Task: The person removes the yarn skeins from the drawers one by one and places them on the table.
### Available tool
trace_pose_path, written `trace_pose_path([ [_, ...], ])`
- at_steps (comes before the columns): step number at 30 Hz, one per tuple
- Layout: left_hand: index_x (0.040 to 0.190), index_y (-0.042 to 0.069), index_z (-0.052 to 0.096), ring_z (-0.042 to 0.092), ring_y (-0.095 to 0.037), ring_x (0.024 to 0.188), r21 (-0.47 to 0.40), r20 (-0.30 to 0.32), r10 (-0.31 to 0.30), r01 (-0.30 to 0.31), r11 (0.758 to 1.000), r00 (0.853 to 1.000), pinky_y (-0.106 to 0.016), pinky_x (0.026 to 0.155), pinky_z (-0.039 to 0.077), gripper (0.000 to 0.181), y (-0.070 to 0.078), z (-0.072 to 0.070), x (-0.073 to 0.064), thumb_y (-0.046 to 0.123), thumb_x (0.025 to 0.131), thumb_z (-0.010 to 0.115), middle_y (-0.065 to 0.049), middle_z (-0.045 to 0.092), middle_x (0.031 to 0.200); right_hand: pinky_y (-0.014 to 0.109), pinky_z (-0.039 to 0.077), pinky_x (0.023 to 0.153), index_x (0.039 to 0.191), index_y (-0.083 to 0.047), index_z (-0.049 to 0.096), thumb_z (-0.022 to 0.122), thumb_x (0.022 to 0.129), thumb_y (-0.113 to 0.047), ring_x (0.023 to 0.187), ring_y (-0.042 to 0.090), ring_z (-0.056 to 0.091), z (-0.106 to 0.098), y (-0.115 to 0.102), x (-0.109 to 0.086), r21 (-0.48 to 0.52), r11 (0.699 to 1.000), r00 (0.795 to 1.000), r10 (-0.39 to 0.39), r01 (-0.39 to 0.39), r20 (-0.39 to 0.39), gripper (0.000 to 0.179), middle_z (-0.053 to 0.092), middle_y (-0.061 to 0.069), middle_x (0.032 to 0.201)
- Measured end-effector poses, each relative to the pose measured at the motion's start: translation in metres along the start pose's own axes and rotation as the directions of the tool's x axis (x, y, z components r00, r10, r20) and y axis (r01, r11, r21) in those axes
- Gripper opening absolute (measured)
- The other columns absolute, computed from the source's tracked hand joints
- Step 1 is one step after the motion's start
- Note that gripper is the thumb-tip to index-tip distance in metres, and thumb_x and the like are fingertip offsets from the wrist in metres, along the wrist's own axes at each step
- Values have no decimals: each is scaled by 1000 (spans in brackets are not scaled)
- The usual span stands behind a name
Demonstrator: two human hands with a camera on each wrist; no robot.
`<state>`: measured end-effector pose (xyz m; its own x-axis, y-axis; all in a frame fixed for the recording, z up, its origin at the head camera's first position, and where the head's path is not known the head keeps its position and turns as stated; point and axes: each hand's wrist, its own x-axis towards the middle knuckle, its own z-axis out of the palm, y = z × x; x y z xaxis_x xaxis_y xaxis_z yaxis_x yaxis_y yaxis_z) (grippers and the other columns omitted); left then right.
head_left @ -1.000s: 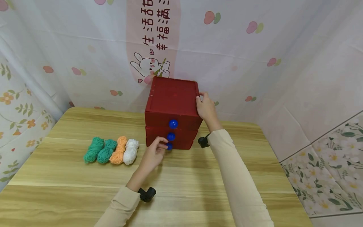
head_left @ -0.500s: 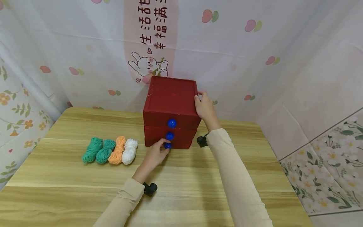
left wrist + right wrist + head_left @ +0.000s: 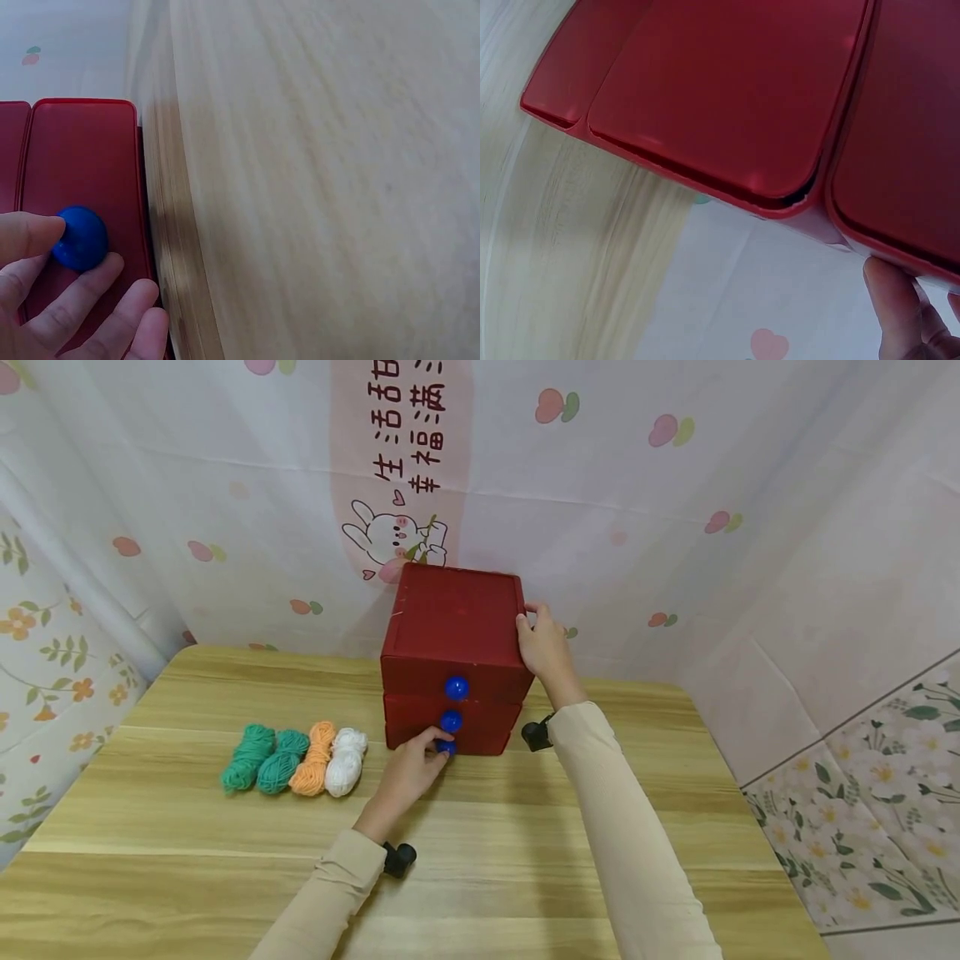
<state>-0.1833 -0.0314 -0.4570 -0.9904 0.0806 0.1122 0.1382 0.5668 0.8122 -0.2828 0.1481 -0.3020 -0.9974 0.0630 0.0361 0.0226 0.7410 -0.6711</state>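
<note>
A red drawer box stands at the back of the wooden table, with three round blue knobs down its front. My left hand pinches the lowest blue knob; the left wrist view has the thumb on one side of it and fingers on the other, the lower fingers spread loosely past it. At the box's upper right edge, my right hand grips the side, thumb at the edge. The right wrist view has red panels of the box with the thumb against the rim.
Left of the box lie several small skeins of yarn in a row: green, darker green, orange and white. A patterned curtain hangs close behind the box. Floral panels flank the table.
My left hand has moved in to the lowest knob, its thumb and fingers closing around it. The right hand stays on the box's edge, and the box has not moved.
</note>
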Motion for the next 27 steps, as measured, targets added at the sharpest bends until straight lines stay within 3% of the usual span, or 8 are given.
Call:
trace_pose_path([
  [9,106,18,65,59,-13,67,27,-15,5,-4,1000,1000,-27,55,42,22,0,3,-9,12,85,66,-2,62,80,46,40,95,143,-14,32,33,100,-35,115,31,48,0,0,-1,11,1000,1000,-10,10,1,48,52,17,126],
  [16,104,21,65,64,-14,73,46,-34,14,-12,999,999,-28,59,46,22,0,5,-24,14,84,68,-2,68,87,45,43,92,143,-13,32,33,100,-35,110,29,53,-1,0,0,11,1000,1000,-17,17,-1,48,55,17,123],
  [20,103,21,66,61,-12,68,61,-48,24,-21,998,999,-27,55,43,22,0,6,-30,14,83,69,-1,68,85,45,44,92,143,-14,32,33,100,-35,109,29,55,-1,1,0,21,1000,1000,-12,12,0,48,55,17,122],
  [27,102,23,66,62,-12,72,69,-66,15,-10,998,998,-28,59,44,22,2,6,-42,14,82,70,1,68,85,44,45,90,143,-14,31,33,100,-35,107,28,55,-1,2,-1,43,999,1000,-3,3,9,48,55,16,122],
])
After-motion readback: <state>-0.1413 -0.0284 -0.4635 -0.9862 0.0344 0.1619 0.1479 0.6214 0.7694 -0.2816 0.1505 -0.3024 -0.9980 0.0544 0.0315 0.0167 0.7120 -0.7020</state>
